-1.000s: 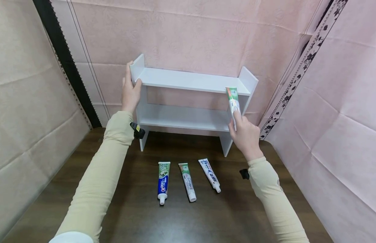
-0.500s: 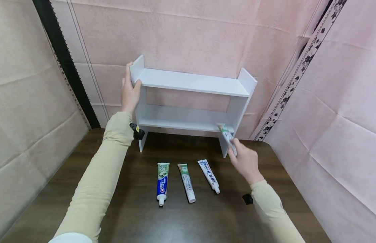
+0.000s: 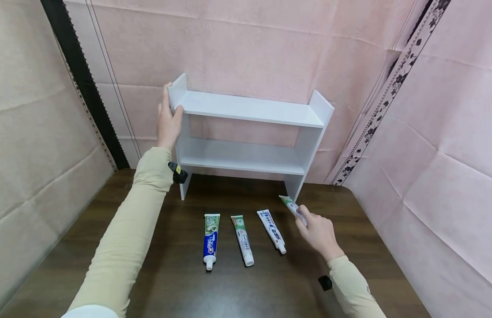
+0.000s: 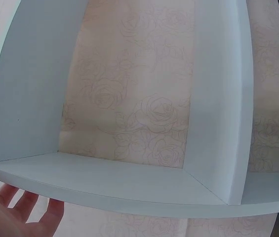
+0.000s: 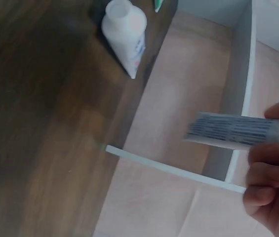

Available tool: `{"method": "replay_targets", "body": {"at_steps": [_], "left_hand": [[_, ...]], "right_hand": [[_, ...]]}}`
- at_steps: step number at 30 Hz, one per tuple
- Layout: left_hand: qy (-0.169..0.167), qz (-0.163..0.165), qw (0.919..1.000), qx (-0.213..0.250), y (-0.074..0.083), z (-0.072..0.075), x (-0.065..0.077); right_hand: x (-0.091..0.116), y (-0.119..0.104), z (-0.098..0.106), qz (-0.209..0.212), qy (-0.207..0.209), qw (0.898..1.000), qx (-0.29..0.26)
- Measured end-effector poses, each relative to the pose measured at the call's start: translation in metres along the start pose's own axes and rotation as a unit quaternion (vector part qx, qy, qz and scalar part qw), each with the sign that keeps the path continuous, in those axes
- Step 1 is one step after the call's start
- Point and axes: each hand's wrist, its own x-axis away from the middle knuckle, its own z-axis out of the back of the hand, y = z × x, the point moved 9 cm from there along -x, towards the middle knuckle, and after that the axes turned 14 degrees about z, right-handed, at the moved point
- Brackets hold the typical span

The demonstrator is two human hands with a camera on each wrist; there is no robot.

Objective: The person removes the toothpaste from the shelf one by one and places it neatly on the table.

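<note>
In the head view a small white two-tier shelf (image 3: 253,107) stands at the back of the table. My left hand (image 3: 169,126) grips its left side panel near the top; the left wrist view has those fingers (image 4: 54,217) against the panel's outer face. Between the thumb and fingers of my right hand (image 3: 319,232) is a green-and-white toothpaste tube (image 3: 290,205), just above the table by the shelf's right foot. To its left lie a blue-and-white toothpaste tube (image 3: 272,230), another green-and-white tube (image 3: 242,240) and a blue-and-green tube (image 3: 211,238), caps toward me.
The dark wooden table (image 3: 246,291) runs back to a pink cloth wall (image 3: 253,48). Cloth also hangs on the left (image 3: 43,145) and right (image 3: 448,145). Both shelf boards are bare.
My right hand has brought its toothpaste tube down from in front of the shelf's upper right to near the table. My left hand keeps its hold on the shelf.
</note>
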Motion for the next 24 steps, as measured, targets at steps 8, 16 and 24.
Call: {"method": "replay_targets", "body": {"at_steps": [8, 16, 24], "left_hand": [[0.002, -0.005, 1.0, 0.006, -0.001, 0.0, 0.002], [0.0, -0.003, 1.0, 0.0, 0.0, -0.002, 0.002], [-0.005, 0.005, 1.0, 0.005, 0.0, -0.002, 0.0]], "right_hand": [[0.023, 0.01, -0.055, 0.0, -0.208, 0.978, -0.007], [0.035, 0.013, -0.072, -0.023, -0.263, 0.964, -0.027], [0.05, 0.015, -0.084, -0.086, -0.355, 0.923, -0.118]]}}
